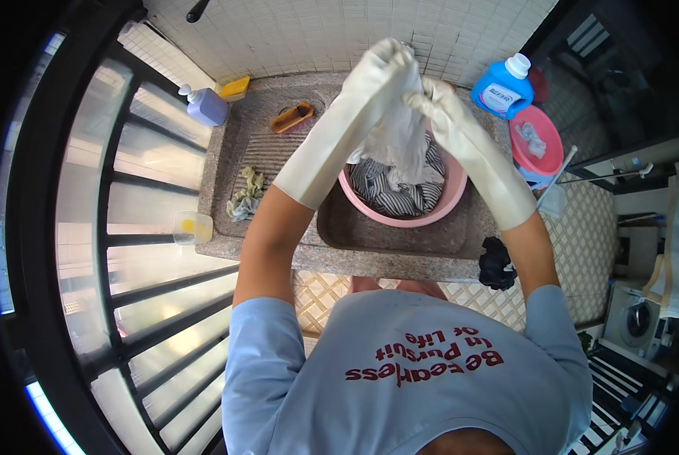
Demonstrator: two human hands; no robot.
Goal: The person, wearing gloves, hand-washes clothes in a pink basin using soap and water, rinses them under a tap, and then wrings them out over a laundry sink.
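Observation:
Both my hands wear long cream rubber gloves. My left hand [392, 60], raised near the tiled wall, is closed on the top of a wet white cloth [399, 133]. Lower and to the right, my right hand [430, 102] pinches the same cloth at its edge. The cloth hangs down into a pink plastic basin [406, 223], onto a black-and-white striped garment [393, 196]. The basin stands in the right-hand bowl of a stone laundry sink [339, 253]. Part of the basin is hidden behind the cloth and my gloved forearms.
On the sink's left side lie a scrubbing brush [293, 118], crumpled cloths [247, 199] and a yellow sponge [235, 89], beside a purple pump bottle [206, 106]. A blue detergent bottle [501, 88] and pink bucket [536, 142] are at right. Black cloth [496, 264] hangs over the front edge.

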